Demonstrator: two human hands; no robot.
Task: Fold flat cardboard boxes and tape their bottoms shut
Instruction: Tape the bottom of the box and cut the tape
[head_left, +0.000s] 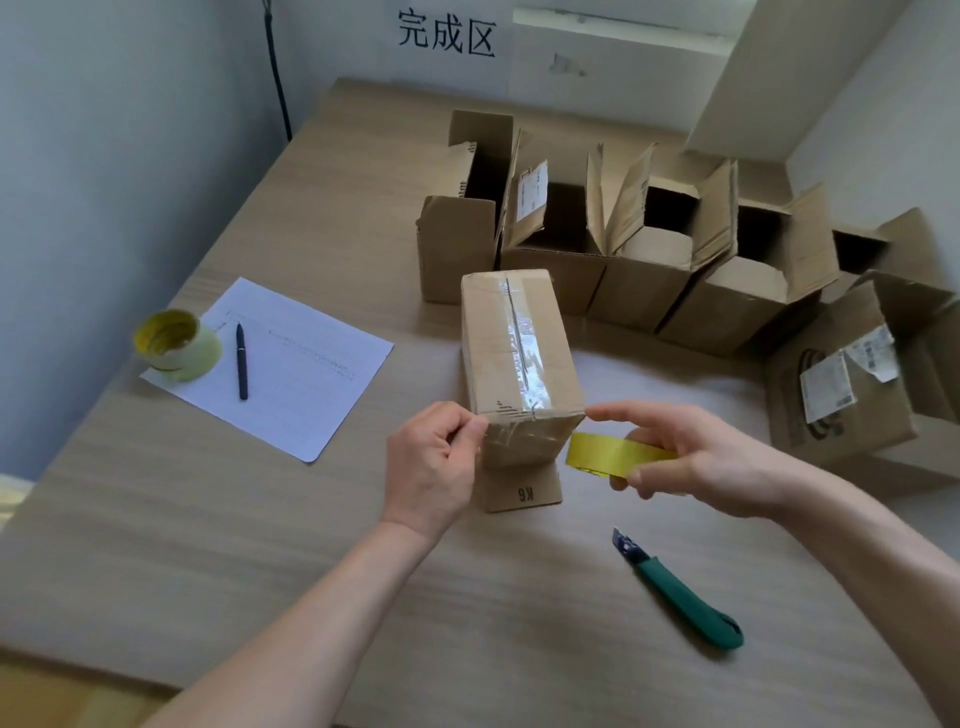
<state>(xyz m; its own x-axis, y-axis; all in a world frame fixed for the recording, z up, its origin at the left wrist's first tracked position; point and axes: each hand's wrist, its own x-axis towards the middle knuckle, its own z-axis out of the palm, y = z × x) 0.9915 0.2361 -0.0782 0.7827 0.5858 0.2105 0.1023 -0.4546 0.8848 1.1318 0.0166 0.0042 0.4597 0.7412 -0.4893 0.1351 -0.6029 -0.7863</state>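
Note:
A folded cardboard box (498, 338) stands bottom-up on the table, with clear tape running along its centre seam and down the near face. My left hand (436, 462) presses thumb and fingers against the tape at the box's near left corner. To the right of the box, my right hand (691, 462) holds a yellow tape roll (608, 457), its index finger stretched toward the box's near right corner. One flap marked K6 lies flat on the table under the box.
A green utility knife (685, 597) lies near the front right. Several open boxes (644, 280) stand in a row behind, another labelled one (852, 395) at right. A sheet of paper (291, 374) with a pen (241, 361) and tape rolls (176, 343) lies left.

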